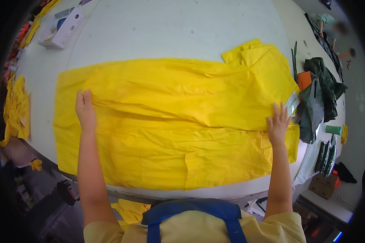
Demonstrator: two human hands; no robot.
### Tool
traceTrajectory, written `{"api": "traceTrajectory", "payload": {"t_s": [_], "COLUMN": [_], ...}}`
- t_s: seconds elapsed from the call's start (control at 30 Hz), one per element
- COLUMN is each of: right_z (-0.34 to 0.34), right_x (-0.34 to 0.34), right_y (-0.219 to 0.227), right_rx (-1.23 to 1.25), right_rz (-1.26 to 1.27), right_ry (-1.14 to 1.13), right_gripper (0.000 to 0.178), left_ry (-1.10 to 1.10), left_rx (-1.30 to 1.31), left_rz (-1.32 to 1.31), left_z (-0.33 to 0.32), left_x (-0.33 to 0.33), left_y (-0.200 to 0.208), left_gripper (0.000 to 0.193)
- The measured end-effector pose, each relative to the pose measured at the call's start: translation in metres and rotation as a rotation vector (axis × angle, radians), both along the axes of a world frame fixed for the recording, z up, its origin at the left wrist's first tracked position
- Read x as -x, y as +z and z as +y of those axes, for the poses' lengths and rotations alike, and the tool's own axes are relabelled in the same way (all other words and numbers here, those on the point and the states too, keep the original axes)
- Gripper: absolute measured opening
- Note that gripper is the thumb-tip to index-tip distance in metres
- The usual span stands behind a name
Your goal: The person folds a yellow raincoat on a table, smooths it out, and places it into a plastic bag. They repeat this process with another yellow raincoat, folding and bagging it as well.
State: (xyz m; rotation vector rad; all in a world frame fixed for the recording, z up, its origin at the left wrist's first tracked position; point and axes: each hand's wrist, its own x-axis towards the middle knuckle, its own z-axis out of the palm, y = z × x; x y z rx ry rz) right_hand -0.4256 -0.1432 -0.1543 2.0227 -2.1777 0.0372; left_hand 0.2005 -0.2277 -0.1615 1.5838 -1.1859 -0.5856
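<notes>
A large yellow raincoat [150, 89] lies spread across the white table, with long creases running along its middle. Its bunched, folded part [263, 54] is at the far right. Near the left end, my left hand [86, 111] has its fingers pressed together, pinching the yellow fabric. At the right end my right hand [278, 124] rests flat on the raincoat, fingers spread, beside a white label [292, 103]. A small flap [194, 168] shows on the near half.
The white table [158, 32] continues beyond the raincoat. A white box [63, 28] stands far left; yellow garments [17, 107] lie at the left edge. Right are dark green garments [316, 101], a green roll [333, 129] and dark packages [326, 156]. A person [326, 24] is far right.
</notes>
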Motion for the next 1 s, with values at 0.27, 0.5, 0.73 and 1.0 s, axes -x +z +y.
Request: {"api": "traceTrajectory", "payload": {"t_s": [0.27, 0.5, 0.73, 1.0], "right_z": [-0.027, -0.13, -0.159, -0.219], "right_x": [-0.015, -0.124, -0.108, -0.141], "right_y": [-0.013, -0.012, -0.048, 0.025], "right_rx": [-0.05, -0.005, -0.108, -0.594], "right_rz": [-0.024, -0.019, 0.01, 0.084], "right_ry": [-0.011, 0.429, 0.383, 0.173], "right_gripper": [0.054, 0.052, 0.049, 0.045], "left_ry": [0.135, -0.258, -0.358, -0.499], "left_rx": [-0.252, -0.118, -0.424, -0.682], "left_rz": [-0.529, -1.17, -0.927, -1.235], "left_z": [-0.002, -0.041, -0.078, -0.15], "left_x": [-0.074, 0.057, 0.031, 0.019], "left_y": [-0.048, -0.001, -0.06, -0.008], "left_gripper": [0.024, 0.049, 0.05, 0.046]}}
